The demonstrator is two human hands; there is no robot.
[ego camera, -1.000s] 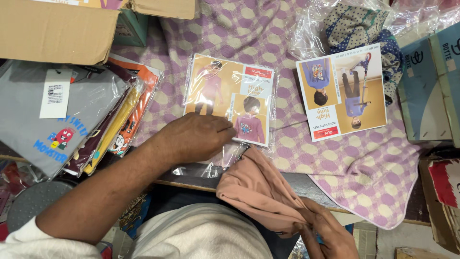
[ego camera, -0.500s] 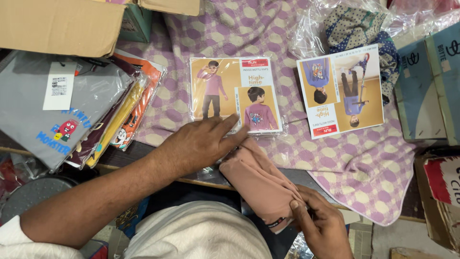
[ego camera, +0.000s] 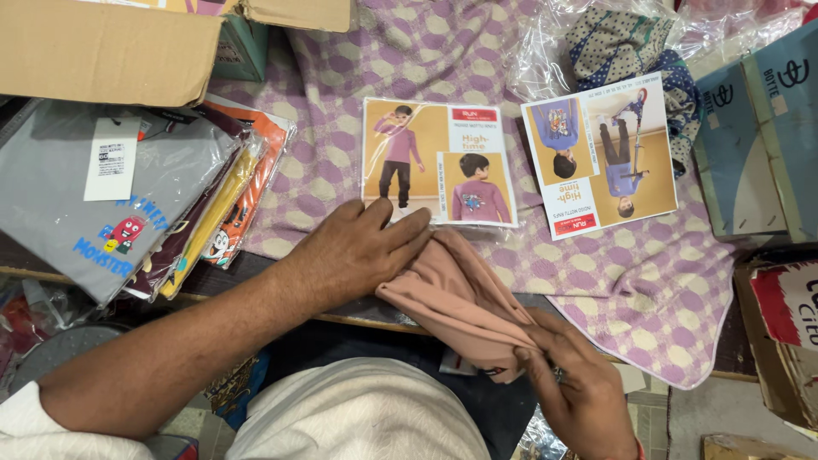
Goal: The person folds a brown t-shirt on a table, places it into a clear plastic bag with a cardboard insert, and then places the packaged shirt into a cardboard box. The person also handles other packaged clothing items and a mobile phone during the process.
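Bare checked cloth (ego camera: pixel 613 281) beside picture cards (ego camera: pixel 439 162)

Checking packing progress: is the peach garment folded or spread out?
Folded: the peach garment is a compact bundle, left hand pressing it, right hand pinching its lower end.

My left arm comes in from the lower left, bare from a white sleeve at the elbow, and runs up and to the right across my body. My left hand (ego camera: pixel 362 251) lies palm down with the wrist flat, the fingers close together and stretched to the right, their tips pressing on what lies under them; it is a flat press, no closed grip. My right hand (ego camera: pixel 579 388) sits low at the right, near my lap, back towards me, the wrist bent in. Its fingers (ego camera: pixel 545 345) curl tight with the thumb in a pinching grip. The two hands are near, not touching.
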